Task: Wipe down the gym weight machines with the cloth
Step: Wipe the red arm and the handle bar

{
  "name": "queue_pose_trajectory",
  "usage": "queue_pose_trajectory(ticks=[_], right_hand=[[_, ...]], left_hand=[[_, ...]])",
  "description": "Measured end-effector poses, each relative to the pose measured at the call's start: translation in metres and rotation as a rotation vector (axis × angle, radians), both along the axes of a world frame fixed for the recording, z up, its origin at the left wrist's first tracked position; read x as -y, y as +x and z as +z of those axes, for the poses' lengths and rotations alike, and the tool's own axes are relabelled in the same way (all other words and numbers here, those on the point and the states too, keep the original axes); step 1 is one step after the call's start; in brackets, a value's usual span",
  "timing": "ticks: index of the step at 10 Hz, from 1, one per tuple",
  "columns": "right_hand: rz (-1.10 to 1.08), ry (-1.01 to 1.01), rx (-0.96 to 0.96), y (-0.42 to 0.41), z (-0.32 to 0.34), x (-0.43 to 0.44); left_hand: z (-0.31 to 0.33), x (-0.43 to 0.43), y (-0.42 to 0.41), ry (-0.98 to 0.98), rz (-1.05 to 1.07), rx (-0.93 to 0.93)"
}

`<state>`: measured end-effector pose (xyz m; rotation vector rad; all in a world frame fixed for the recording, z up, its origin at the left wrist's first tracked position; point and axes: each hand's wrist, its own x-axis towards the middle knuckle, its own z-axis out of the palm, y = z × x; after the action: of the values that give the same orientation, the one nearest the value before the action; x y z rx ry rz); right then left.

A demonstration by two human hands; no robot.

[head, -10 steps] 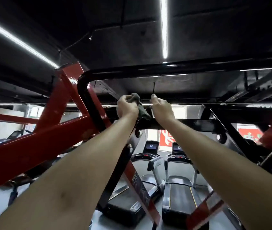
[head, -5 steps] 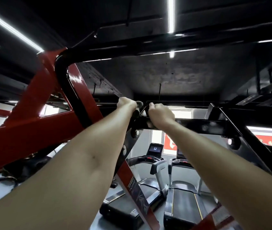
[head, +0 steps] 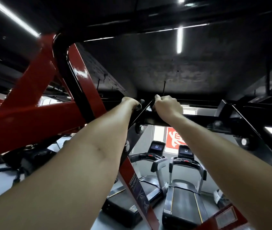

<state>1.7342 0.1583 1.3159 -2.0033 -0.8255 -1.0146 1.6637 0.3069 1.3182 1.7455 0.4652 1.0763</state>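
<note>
Two bare arms reach up from the bottom of the frame to a weight machine's black crossbar [head: 198, 120] at centre. The left hand [head: 129, 103] has its grip closed, fingers curled round a dark, bunched cloth [head: 140, 104] at the bar's left end; only a small fold of the cloth shows between the two fists. The right hand [head: 167, 106], just beside it, grips the crossbar itself, fingers wrapped over the top. A red frame [head: 32, 123] slants across the left half of the picture. Its lower beam, at bottom centre, carries a dark label [head: 134, 181] whose print is too blurred to read. Beyond, at lower centre, stand two treadmills [head: 184, 196], and above them a red sign [head: 173, 137] bears a large white character, partly hidden by the right forearm.
</note>
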Motion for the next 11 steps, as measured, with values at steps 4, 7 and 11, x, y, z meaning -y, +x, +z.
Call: queue_pose_trajectory(ticks=[4,7,11], right_hand=[[0.05,0.003,0.029,0.003,-0.003,0.003],[0.038,0.004,0.059,0.006,-0.005,0.002],[0.066,-0.036,0.056,-0.008,-0.011,0.004]], left_hand=[[-0.002,0.015,-0.009,-0.173,-0.177,0.222],[-0.006,0.018,-0.005,-0.107,-0.23,0.08],[0.002,0.023,-0.015,-0.122,-0.212,0.349]])
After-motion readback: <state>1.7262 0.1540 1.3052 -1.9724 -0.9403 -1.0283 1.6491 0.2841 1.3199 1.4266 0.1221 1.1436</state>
